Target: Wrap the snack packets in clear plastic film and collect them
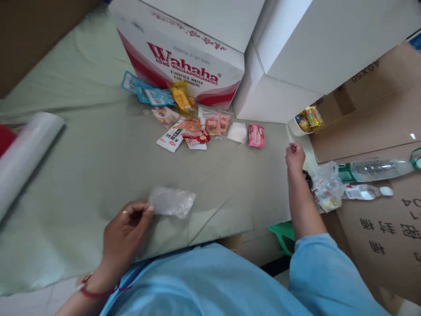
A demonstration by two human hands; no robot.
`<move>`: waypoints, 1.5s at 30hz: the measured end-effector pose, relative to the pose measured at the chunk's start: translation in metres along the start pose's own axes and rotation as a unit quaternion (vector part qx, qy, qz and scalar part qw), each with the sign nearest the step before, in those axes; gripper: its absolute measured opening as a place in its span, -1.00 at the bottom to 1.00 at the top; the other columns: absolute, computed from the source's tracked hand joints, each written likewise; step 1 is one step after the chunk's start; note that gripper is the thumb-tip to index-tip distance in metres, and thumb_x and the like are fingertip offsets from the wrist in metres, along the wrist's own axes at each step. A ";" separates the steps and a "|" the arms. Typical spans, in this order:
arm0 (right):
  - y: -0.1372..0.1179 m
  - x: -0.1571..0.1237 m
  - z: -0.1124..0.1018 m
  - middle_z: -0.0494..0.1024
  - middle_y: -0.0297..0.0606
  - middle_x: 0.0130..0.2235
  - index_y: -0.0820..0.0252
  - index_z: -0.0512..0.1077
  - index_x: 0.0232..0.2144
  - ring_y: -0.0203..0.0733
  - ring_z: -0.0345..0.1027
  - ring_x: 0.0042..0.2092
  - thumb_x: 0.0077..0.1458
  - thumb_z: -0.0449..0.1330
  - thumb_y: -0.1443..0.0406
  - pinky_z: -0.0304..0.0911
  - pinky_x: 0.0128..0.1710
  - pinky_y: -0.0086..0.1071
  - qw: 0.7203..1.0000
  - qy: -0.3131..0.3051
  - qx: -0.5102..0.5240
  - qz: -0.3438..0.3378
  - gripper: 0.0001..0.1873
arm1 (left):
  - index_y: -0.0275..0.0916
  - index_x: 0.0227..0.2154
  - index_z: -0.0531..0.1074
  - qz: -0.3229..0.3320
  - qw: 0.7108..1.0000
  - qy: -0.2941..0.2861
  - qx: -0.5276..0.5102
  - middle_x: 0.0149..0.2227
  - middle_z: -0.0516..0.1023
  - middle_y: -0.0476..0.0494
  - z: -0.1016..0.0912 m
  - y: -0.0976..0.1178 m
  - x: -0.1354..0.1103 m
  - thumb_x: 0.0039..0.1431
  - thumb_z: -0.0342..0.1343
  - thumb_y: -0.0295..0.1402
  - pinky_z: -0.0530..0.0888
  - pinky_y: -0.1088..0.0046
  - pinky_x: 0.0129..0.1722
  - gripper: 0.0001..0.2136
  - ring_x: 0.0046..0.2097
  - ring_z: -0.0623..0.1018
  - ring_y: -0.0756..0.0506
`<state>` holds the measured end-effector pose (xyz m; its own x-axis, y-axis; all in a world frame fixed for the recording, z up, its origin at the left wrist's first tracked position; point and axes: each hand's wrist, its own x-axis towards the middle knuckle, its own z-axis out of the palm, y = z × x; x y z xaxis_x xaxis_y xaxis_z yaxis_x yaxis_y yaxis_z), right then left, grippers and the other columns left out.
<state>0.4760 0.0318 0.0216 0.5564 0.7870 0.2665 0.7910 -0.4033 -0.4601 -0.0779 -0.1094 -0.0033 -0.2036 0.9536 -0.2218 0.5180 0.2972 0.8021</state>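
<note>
Between its thumb and fingers my left hand (126, 230) pinches one end of a small clear plastic bag (173, 202), crinkled and bubbly-looking, above the table. My right hand (295, 156) is reached out at the table's right end, its fingers curled closed; what they hold, if anything, is hidden. Just beyond it stands a white tub (297, 127) with yellow-wrapped snacks (313, 117). Packaged snacks lie in the middle: a pink packet (256, 136), a white piece (237, 132), clear-bagged pink snacks (215, 124), a white packet (171, 138), a yellow packet (181, 97) and blue packets (153, 95).
A Wahaha water carton (184, 57) and white boxes (279, 87) stand behind the snacks. On the left lies a plastic-wrapped roll (29, 153). To the right are a crumpled plastic bag (328, 186), two bottles (378, 170) and cardboard (365, 105). A green stool (284, 237) shows below the table edge.
</note>
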 end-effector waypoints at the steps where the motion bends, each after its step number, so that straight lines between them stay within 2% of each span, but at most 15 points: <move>1: 0.010 0.027 0.002 0.59 -0.03 -0.09 0.33 0.44 0.08 -0.11 0.45 -0.16 0.21 0.07 0.28 0.35 -0.06 -0.23 0.999 0.006 -0.039 0.022 -0.57 | -0.16 -0.33 0.52 0.003 1.000 0.008 0.027 -0.41 0.62 0.03 -0.002 -0.006 -0.003 0.16 0.17 0.01 0.48 0.44 -0.35 -0.69 -0.39 0.58 -0.08; 3: 0.022 0.072 0.009 0.55 0.08 0.05 0.39 0.40 0.17 -0.04 0.45 0.00 0.16 0.12 0.34 0.30 0.11 -0.16 0.994 -0.010 -0.103 0.024 -0.47 | -0.13 -0.35 0.52 0.046 0.996 0.029 0.070 -0.35 0.66 0.02 -0.002 -0.016 -0.007 0.19 0.14 -0.02 0.51 0.42 -0.30 -0.72 -0.32 0.63 -0.11; 6: 0.031 0.114 0.023 0.39 0.21 0.24 0.42 0.30 0.29 0.09 0.31 0.24 0.13 0.20 0.34 0.16 0.29 -0.08 0.986 -0.044 -0.158 0.004 -0.32 | -0.10 -0.34 0.51 0.154 0.980 0.071 0.105 -0.27 0.67 -0.02 0.005 -0.025 -0.010 0.26 0.10 -0.04 0.54 0.41 -0.24 -0.73 -0.24 0.66 -0.12; 10: 0.045 0.141 0.040 0.22 0.26 0.36 0.41 0.19 0.36 0.19 0.13 0.36 0.12 0.23 0.35 0.04 0.37 -0.01 0.982 -0.044 -0.181 0.015 -0.22 | -0.11 -0.30 0.50 0.233 0.960 0.082 0.132 -0.26 0.65 -0.04 0.011 -0.031 -0.009 0.34 0.09 -0.09 0.53 0.44 -0.27 -0.77 -0.25 0.66 -0.10; 15: 0.062 0.153 0.048 0.27 0.32 0.30 0.49 0.23 0.29 0.15 0.17 0.30 0.14 0.18 0.39 0.02 0.35 0.00 0.980 -0.019 -0.195 0.030 -0.32 | -0.10 -0.28 0.49 0.240 0.957 0.083 0.141 -0.25 0.64 -0.02 0.010 -0.030 -0.009 0.35 0.10 -0.15 0.51 0.44 -0.28 -0.82 -0.26 0.65 -0.09; 19: 0.069 0.146 0.047 0.36 0.30 0.17 0.51 0.39 0.13 0.13 0.27 0.17 0.15 0.15 0.38 0.11 0.27 -0.01 0.980 0.005 -0.197 0.022 -0.50 | -0.08 -0.29 0.49 0.234 0.958 0.087 0.141 -0.26 0.64 0.00 0.011 -0.027 -0.009 0.34 0.10 -0.15 0.51 0.43 -0.30 -0.83 -0.27 0.64 -0.09; 25: 0.083 0.105 0.040 0.44 0.20 0.06 0.39 0.47 -0.01 0.11 0.36 0.07 0.19 0.04 0.39 0.25 0.17 0.01 0.982 0.078 -0.165 -0.036 -0.64 | -0.04 -0.30 0.47 0.220 0.964 0.085 0.126 -0.26 0.63 0.02 0.011 -0.026 -0.009 0.32 0.10 -0.13 0.52 0.40 -0.27 -0.84 -0.25 0.65 -0.10; 29: 0.083 0.081 0.039 0.45 0.14 0.05 0.34 0.49 -0.04 0.08 0.34 0.10 0.21 0.04 0.38 0.23 0.19 -0.03 0.983 0.077 -0.155 -0.064 -0.66 | -0.04 -0.31 0.48 0.213 0.966 0.083 0.120 -0.27 0.63 0.02 0.012 -0.024 -0.009 0.30 0.12 -0.12 0.52 0.39 -0.26 -0.84 -0.26 0.64 -0.11; 34: 0.070 0.074 0.045 0.46 0.15 0.06 0.33 0.49 -0.01 0.11 0.32 0.13 0.21 0.03 0.39 0.23 0.19 0.00 0.984 0.079 -0.139 -0.076 -0.64 | -0.06 -0.33 0.51 0.220 0.966 0.085 0.103 -0.27 0.65 0.01 0.012 -0.020 -0.009 0.32 0.09 -0.15 0.52 0.42 -0.26 -0.82 -0.25 0.66 -0.10; 39: 0.061 0.067 0.048 0.46 0.12 0.04 0.31 0.49 -0.04 0.11 0.35 0.08 0.21 0.04 0.38 0.25 0.17 -0.01 0.983 0.084 -0.148 -0.063 -0.66 | -0.08 -0.31 0.53 0.220 0.967 0.073 0.107 -0.26 0.67 0.00 0.011 -0.021 -0.010 0.33 0.06 -0.15 0.53 0.43 -0.25 -0.79 -0.24 0.67 -0.10; 45: 0.056 0.037 0.046 0.43 0.13 0.03 0.32 0.48 -0.02 0.12 0.34 0.08 0.26 0.02 0.37 0.24 0.18 -0.01 0.980 0.080 -0.170 -0.065 -0.67 | -0.11 -0.32 0.53 0.220 0.967 0.062 0.110 -0.25 0.68 -0.02 0.010 -0.021 -0.009 0.35 0.04 -0.15 0.54 0.44 -0.22 -0.76 -0.22 0.67 -0.10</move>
<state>0.5290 0.0603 -0.0332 0.4557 0.7705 0.4458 0.8823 -0.4572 -0.1117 -0.0788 -0.1239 -0.0242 -0.0146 0.9809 0.1941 0.7392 -0.1201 0.6627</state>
